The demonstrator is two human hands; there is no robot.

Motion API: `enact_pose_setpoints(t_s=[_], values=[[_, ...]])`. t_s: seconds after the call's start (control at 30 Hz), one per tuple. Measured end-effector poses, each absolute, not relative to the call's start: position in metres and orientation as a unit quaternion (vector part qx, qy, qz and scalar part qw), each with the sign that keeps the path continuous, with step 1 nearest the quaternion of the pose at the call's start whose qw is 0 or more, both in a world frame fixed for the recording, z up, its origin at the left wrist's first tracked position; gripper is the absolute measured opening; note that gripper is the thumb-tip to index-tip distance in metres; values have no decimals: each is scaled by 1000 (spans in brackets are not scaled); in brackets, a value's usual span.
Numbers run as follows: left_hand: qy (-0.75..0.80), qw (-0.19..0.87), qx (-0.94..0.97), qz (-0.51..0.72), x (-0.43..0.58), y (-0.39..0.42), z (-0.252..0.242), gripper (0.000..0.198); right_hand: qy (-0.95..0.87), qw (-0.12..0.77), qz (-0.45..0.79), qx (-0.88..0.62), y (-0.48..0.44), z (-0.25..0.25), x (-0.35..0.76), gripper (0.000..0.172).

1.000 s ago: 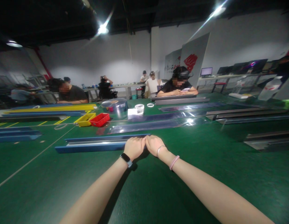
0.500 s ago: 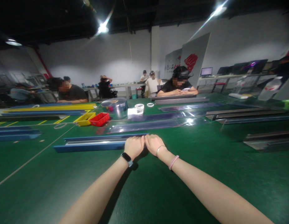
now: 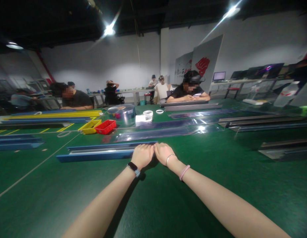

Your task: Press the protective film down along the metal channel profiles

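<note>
A long blue channel strip [image 3: 94,152] with a grey metal insert lies on the green table [image 3: 168,205], running left from my hands. My left hand [image 3: 142,155], with a black band on its wrist, is closed over the strip's right end. My right hand [image 3: 163,153], with a pink band and a thin bracelet on the wrist, is closed against the same end, touching the left hand. The fingertips of both hands are hidden behind the knuckles.
Beyond the strip lie clear plastic sleeves [image 3: 155,133], a red bin [image 3: 106,127], a yellow bin [image 3: 91,127], a clear film roll [image 3: 121,113] and tape rings [image 3: 148,113]. More strips lie at the left [image 3: 17,141] and right [image 3: 284,148]. Seated people work at the table's far side.
The blue strip and both hands have shifted very slightly to the left and away; the grip is unchanged.
</note>
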State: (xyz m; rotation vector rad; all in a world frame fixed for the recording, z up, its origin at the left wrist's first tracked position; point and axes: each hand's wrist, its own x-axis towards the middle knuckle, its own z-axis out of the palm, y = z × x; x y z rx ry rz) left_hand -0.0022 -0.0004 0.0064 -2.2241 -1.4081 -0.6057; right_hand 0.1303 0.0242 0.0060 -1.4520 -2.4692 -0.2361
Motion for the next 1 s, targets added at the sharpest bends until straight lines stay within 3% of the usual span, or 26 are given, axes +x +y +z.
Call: enact_pose_setpoints(t_s=[1.0], values=[[-538,211,-783,-229,-2,1,3,37,-867,175,-100,-455,22,5,131,37]])
